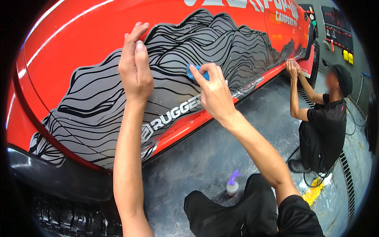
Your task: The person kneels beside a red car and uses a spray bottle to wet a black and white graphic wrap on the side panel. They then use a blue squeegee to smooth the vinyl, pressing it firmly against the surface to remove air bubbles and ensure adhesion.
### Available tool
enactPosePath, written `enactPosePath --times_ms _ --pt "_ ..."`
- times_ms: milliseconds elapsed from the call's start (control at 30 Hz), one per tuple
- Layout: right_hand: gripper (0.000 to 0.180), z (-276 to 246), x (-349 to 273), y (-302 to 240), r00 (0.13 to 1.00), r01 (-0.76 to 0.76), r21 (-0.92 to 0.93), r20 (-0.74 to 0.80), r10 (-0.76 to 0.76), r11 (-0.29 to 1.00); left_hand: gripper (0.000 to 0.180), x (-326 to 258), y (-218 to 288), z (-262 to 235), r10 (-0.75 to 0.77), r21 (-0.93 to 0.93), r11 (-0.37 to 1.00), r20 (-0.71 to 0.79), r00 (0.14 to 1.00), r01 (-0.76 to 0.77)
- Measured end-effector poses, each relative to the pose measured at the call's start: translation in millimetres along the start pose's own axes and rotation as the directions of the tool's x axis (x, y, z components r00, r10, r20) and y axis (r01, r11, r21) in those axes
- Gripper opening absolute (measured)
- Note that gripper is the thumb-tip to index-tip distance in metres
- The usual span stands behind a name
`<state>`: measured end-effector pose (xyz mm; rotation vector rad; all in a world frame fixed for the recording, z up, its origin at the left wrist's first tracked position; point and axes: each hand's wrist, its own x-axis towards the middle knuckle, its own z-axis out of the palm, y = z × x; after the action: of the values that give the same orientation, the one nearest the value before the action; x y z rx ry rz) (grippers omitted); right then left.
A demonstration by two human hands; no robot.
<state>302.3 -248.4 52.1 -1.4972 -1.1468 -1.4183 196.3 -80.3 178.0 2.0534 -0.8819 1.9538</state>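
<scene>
My right hand (216,93) is closed round a small blue lump (193,72) that looks like detailing clay. It presses the lump to the side of a red vehicle (94,29), over a grey and black wavy-line mountain decal (173,71). Small droplets dot that surface. To the left, my left hand (135,67) is raised in front of the decal's upper edge, fingers stretched out and nothing in them. Whether its edge touches the panel, I cannot tell.
A spray bottle (232,185) with a purple head stands by my knees. At right, a co-worker (325,114) in black squats with both hands against the vehicle's lower side. Near them lie a yellow cloth (314,192) and a dark hose. A tire (71,215) sits lower left.
</scene>
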Motion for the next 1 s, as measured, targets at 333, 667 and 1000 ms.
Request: enactPosePath --times_ms 333,667,1000 --pt "0.070 13 -4 -4 0.997 0.071 0.094 0.013 -0.073 0.993 0.045 -1 0 -1 0.010 0.009 1.000 0.013 1.000 -0.010" --pt "0.076 24 -2 -3 0.995 0.095 0.085 -0.041 -0.092 0.992 0.042 -1 -6 3 0.043 -0.034 0.998 -0.032 0.999 -0.044" --pt "0.056 19 0 -18 0.997 0.059 0.074 -0.051 -0.056 0.996 0.042 1 -6 5 0.052 -0.026 0.998 -0.046 0.998 -0.053"
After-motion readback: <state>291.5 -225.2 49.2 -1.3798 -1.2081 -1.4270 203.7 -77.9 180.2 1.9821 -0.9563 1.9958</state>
